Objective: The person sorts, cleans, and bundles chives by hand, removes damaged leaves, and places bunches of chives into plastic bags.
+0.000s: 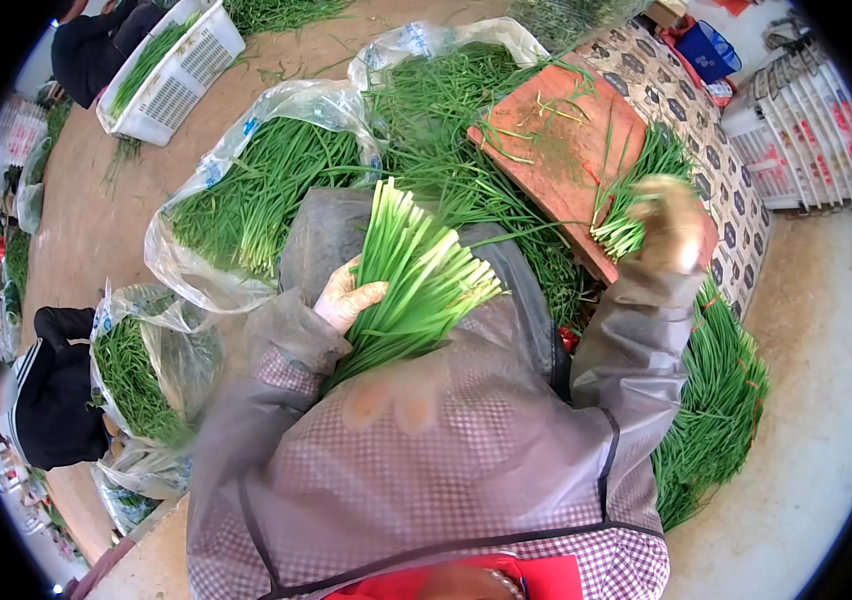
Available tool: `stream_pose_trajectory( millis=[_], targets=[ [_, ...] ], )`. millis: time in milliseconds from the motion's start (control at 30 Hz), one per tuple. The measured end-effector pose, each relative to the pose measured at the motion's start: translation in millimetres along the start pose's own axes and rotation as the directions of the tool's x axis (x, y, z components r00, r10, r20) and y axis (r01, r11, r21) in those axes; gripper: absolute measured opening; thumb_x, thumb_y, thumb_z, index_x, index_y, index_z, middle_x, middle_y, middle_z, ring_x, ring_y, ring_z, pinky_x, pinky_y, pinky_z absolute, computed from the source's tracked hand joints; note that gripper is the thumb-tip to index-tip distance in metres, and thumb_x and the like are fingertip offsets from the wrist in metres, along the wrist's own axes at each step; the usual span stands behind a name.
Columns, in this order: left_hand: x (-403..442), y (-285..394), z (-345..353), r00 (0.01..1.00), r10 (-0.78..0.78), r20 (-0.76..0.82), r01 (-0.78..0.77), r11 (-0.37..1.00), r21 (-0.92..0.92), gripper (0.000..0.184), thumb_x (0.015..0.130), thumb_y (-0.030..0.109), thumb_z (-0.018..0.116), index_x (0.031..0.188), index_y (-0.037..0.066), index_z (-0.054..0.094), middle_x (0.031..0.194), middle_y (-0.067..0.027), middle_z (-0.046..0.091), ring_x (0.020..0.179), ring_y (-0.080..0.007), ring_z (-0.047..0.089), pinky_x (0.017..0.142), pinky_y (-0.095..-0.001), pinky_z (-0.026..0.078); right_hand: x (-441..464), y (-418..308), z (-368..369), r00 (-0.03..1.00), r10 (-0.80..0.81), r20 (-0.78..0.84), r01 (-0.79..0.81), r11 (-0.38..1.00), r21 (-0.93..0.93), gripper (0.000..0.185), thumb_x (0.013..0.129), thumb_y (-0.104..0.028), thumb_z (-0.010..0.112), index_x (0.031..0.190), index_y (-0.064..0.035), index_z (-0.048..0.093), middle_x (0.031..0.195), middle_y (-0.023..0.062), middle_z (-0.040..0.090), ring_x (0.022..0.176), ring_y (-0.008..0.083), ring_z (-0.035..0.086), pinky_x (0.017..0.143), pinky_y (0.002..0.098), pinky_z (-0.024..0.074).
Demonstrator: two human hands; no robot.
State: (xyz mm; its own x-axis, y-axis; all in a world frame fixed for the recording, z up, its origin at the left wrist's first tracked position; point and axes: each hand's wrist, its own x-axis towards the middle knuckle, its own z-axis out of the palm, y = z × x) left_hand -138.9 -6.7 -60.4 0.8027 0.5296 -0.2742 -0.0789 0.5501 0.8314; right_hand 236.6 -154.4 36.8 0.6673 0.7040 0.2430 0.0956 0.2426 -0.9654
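My left hand (348, 298) is wrapped round a thick bunch of green stalks (414, 285), its pale cut ends fanned toward the upper right above my lap. Blurred by motion, my right hand (668, 222) is at the right edge of a reddish board (566, 140), beside a smaller bundle of stalks (622, 232) that lies on it; its fingers cannot be made out. A red tie shows near that bundle. Loose stalks (446, 100) lie in an open plastic bag left of the board.
Tied bundles (711, 420) are piled by my right arm. Plastic bags of greens (266, 190) (136, 375) stand ahead and at left. A white crate (171, 85), stacked white crates (806, 130), a blue basket (708, 52) and a person in dark clothes (56, 400) are around.
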Motion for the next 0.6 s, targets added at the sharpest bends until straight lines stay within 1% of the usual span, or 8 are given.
stream_pose_trajectory(
  millis=[33,67,100,133,200,267,367,600],
  targets=[
    [0,0,0,1.0,0.001,0.0,-0.001,1.0,0.001,0.055,0.085,0.011,0.066,0.133,0.0,0.043,0.122,-0.0065,0.058,0.111,-0.0152,0.054,0.099,-0.0316,0.041,-5,27,-8,0.929,0.233,0.287,-0.17,0.959,-0.229,0.033,0.087,-0.026,0.06,0.106,0.0005,0.06,0.098,0.0141,0.065,0.079,0.0181,0.064,0.071,0.0298,0.0508],
    [0,1,1,1.0,-0.006,-0.009,0.006,1.0,0.001,0.055,0.085,0.011,0.066,0.134,0.0,0.043,0.123,-0.0065,0.058,0.111,-0.0153,0.054,0.099,-0.0318,0.041,-8,32,5,0.727,0.433,0.533,-0.146,0.856,-0.497,0.041,0.084,-0.028,0.065,0.114,-0.0002,0.06,0.102,0.0159,0.066,0.085,0.0198,0.065,0.077,0.0319,0.0514],
    [0,1,0,1.0,-0.015,-0.018,0.015,1.0,0.002,0.056,0.085,0.011,0.067,0.134,0.0,0.043,0.123,-0.0066,0.057,0.111,-0.0154,0.054,0.099,-0.0319,0.041,-16,28,16,0.656,0.542,0.526,-0.008,0.701,-0.713,0.047,0.083,-0.029,0.067,0.12,-0.0013,0.058,0.1,0.0168,0.066,0.091,0.0189,0.065,0.082,0.032,0.05],
    [0,1,0,1.0,-0.017,-0.019,0.017,1.0,0.002,0.056,0.085,0.011,0.067,0.134,0.0,0.043,0.123,-0.0066,0.057,0.111,-0.0154,0.054,0.099,-0.0319,0.041,-22,39,27,0.775,0.389,0.498,0.2,0.596,-0.778,0.043,0.083,-0.022,0.067,0.119,-0.0019,0.06,0.097,0.0169,0.066,0.092,0.0208,0.064,0.081,0.0336,0.0491],
    [0,-2,-1,1.0,-0.022,-0.019,0.022,1.0,-0.009,0.056,0.084,0.011,0.067,0.134,0.0,0.043,0.124,-0.0069,0.057,0.112,-0.0154,0.053,0.099,-0.032,0.041,-32,32,62,0.912,0.172,0.374,0.038,0.87,-0.492,0.035,0.084,-0.017,0.065,0.115,-0.0027,0.062,0.093,0.0156,0.066,0.088,0.0239,0.063,0.078,0.0333,0.0494],
    [1,-3,-2,1.0,-0.019,-0.02,0.019,1.0,-0.012,0.056,0.084,0.012,0.067,0.134,0.0,0.043,0.124,-0.007,0.057,0.112,-0.0155,0.053,0.099,-0.0319,0.041,-44,11,91,0.896,0.118,0.429,-0.038,0.981,-0.192,0.026,0.083,-0.015,0.064,0.106,-0.0039,0.067,0.089,0.0133,0.065,0.081,0.0249,0.062,0.075,0.0332,0.0497],
    [0,-2,-2,1.0,-0.023,-0.017,0.023,0.999,-0.023,0.056,0.085,0.012,0.067,0.134,0.0,0.043,0.124,-0.0072,0.057,0.112,-0.0157,0.053,0.099,-0.0318,0.041,-48,-4,122,0.627,-0.152,0.764,0.611,0.705,-0.361,0.014,0.075,-0.019,0.07,0.086,-0.0089,0.071,0.074,0.0062,0.056,0.071,0.0235,0.056,0.064,0.0378,0.0423],
    [-1,9,5,0.998,-0.061,-0.001,0.06,0.996,-0.061,0.06,0.083,0.014,0.07,0.134,0.001,0.042,0.124,-0.0066,0.056,0.112,-0.0156,0.053,0.099,-0.0321,0.041,-70,12,160,0.645,-0.151,0.749,0.692,0.533,-0.488,0.025,0.069,-0.022,0.072,0.09,-0.0106,0.067,0.077,0.0025,0.057,0.072,0.0217,0.056,0.067,0.0365,0.0398]
  ],
)
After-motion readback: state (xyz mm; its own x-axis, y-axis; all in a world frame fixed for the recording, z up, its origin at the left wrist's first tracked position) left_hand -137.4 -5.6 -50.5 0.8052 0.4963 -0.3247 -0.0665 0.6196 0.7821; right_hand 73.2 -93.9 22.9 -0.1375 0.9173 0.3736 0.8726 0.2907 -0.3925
